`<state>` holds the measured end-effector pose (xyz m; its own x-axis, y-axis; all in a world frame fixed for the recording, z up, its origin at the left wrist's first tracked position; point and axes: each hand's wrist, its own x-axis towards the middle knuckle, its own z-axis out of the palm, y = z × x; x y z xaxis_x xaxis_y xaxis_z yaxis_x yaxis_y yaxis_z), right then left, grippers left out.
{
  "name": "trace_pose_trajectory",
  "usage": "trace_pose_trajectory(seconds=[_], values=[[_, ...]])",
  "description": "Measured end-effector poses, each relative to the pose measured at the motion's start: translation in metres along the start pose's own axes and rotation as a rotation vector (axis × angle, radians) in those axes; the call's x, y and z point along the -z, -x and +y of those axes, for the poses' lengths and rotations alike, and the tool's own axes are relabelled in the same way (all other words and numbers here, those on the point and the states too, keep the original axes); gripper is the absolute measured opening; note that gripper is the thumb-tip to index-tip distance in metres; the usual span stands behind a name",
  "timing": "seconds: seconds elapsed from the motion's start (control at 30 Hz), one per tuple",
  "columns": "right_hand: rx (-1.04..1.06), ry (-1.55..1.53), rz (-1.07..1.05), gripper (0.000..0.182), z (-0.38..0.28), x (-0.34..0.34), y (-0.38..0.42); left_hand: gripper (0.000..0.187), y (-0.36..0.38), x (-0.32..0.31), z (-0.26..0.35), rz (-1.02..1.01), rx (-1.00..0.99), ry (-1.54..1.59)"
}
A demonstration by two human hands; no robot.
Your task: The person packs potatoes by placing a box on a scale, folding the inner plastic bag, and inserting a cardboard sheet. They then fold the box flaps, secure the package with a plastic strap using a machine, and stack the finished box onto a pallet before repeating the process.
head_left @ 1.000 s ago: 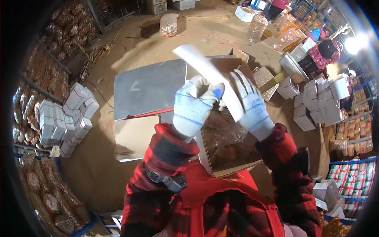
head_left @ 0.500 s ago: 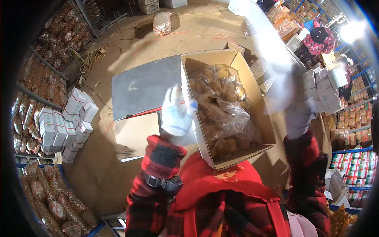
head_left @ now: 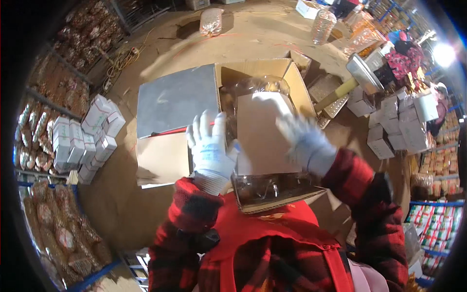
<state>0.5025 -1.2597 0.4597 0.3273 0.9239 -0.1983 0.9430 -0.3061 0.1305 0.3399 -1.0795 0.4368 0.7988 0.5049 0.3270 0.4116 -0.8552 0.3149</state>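
Observation:
In front of me stands a cardboard box (head_left: 302,90) with a clear plastic bag (head_left: 272,187) inside; its brownish contents are mostly covered. A flat tan cardboard sheet (head_left: 265,138) lies over the bag. My left hand (head_left: 211,153), in a white and blue glove, is open with fingers spread at the box's left wall. My right hand (head_left: 311,146), gloved alike and blurred by motion, is stretched out over the sheet's right edge. Left of the box are a dark grey panel (head_left: 177,100) and a tan cardboard piece (head_left: 163,158).
White cartons are stacked at left (head_left: 99,129) and right (head_left: 406,121). A platform scale (head_left: 365,75) stands beyond the box's right side. Filled bags (head_left: 65,233) fill shelves at left. Another person (head_left: 408,56) is at the far right. A filled bag (head_left: 211,22) lies on the floor ahead.
My right hand has swung in from the right to the box. The cardboard sheet now covers the middle of the bag, which was uncovered before. My left hand stays by the left wall.

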Motion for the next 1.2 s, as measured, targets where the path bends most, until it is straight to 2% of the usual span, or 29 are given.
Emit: trace_pose_trajectory(seconds=[0.03,0.07,0.13,0.2,0.27,0.3,0.37,0.4,0.43,0.5,0.53,0.6,0.67,0.7,0.73,0.77,0.8,0.87,0.9,0.93,0.97,1.0,1.03,1.07,1.1,1.13,1.2], values=[[-0.006,-0.015,0.122,0.078,0.022,0.005,-0.018,0.067,-0.011,0.009,0.016,-0.064,-0.067,0.079],[-0.011,-0.032,0.247,0.077,0.045,0.01,-0.041,0.071,-0.019,0.011,0.034,-0.253,-0.092,0.045],[-0.006,-0.082,0.343,0.076,0.088,0.013,-0.098,0.074,-0.04,-0.011,0.077,-0.387,-0.152,-0.02],[-0.046,-0.093,0.27,0.072,0.116,0.017,-0.151,0.076,-0.066,-0.04,0.111,-0.5,-0.149,-0.101],[-0.064,-0.216,0.209,0.071,0.13,0.014,-0.195,0.08,-0.085,-0.072,0.123,-0.693,-0.056,-0.173],[-0.105,-0.287,0.099,0.065,0.13,0.012,-0.206,0.083,-0.087,-0.087,0.122,-0.842,0.037,-0.203],[0.041,-0.178,0.006,0.061,0.129,0.004,-0.21,0.086,-0.078,-0.174,0.089,-0.787,0.199,-0.06],[0.107,-0.126,-0.044,0.059,0.126,-0.002,-0.205,0.087,-0.08,-0.146,0.097,-0.892,0.079,-0.184],[0.164,-0.095,-0.226,0.049,0.12,-0.01,-0.194,0.084,-0.081,-0.139,0.097,-0.862,0.072,-0.127],[0.296,-0.112,-0.021,0.053,0.098,-0.078,-0.141,0.071,-0.077,-0.131,0.096,-0.798,0.089,-0.027],[0.32,0.092,-0.039,0.06,0.084,-0.103,-0.147,0.061,-0.074,-0.124,0.098,-0.771,0.107,0.012],[0.253,0.132,-0.306,0.059,0.061,-0.029,-0.12,0.053,-0.067,-0.071,0.108,-0.703,0.12,-0.03],[0.251,0.073,-0.318,0.051,0.064,-0.036,-0.123,0.049,-0.049,-0.051,0.097,-0.642,0.266,0.108],[0.25,0.046,-0.325,0.047,0.067,-0.041,-0.127,0.046,-0.05,-0.056,0.083,-0.459,0.257,0.149],[0.113,0.02,-0.122,0.048,0.063,-0.095,-0.141,0.043,-0.052,-0.065,0.074,-0.275,0.249,0.19],[0.19,0.137,-0.039,0.049,0.065,-0.104,-0.14,0.037,-0.052,-0.071,0.078,0.126,0.21,0.09],[0.264,0.255,0.051,0.05,0.068,-0.109,-0.142,0.036,-0.066,-0.079,0.075,0.274,0.184,0.035],[0.288,0.238,-0.004,0.048,0.069,-0.09,-0.14,0.036,-0.096,-0.1,0.058,0.233,0.167,0.101],[0.293,0.227,-0.035,0.048,0.067,-0.085,-0.137,0.035,-0.113,-0.116,0.051,0.276,0.151,0.096],[0.171,0.187,0.122,0.041,0.062,-0.084,-0.129,0.034,-0.133,-0.137,0.044,0.323,0.128,0.092],[0.182,0.175,-0.059,0.037,0.064,-0.078,-0.131,0.033,-0.149,-0.161,0.04,0.367,0.106,0.091],[0.197,0.162,-0.243,0.033,0.066,-0.057,-0.128,0.032,-0.155,-0.196,0.034,0.328,0.115,0.16],[0.239,0.131,-0.146,0.029,0.071,-0.058,-0.126,0.032,-0.154,-0.202,0.042,0.152,0.143,0.26],[0.164,0.088,-0.118,0.025,0.073,-0.06,-0.124,0.032,-0.153,-0.207,0.049,-0.027,0.173,0.355],[0.193,-0.015,-0.064,0.023,0.079,-0.062,-0.118,0.033,-0.154,-0.2,0.054,-0.024,0.201,0.366],[0.215,-0.122,-0.004,0.022,0.083,-0.055,-0.109,0.034,-0.15,-0.206,0.054,-0.006,0.132,0.227],[0.304,-0.182,-0.275,0.02,0.088,-0.03,-0.082,0.035,-0.145,-0.218,0.052,0.04,-0.019,-0.043]])
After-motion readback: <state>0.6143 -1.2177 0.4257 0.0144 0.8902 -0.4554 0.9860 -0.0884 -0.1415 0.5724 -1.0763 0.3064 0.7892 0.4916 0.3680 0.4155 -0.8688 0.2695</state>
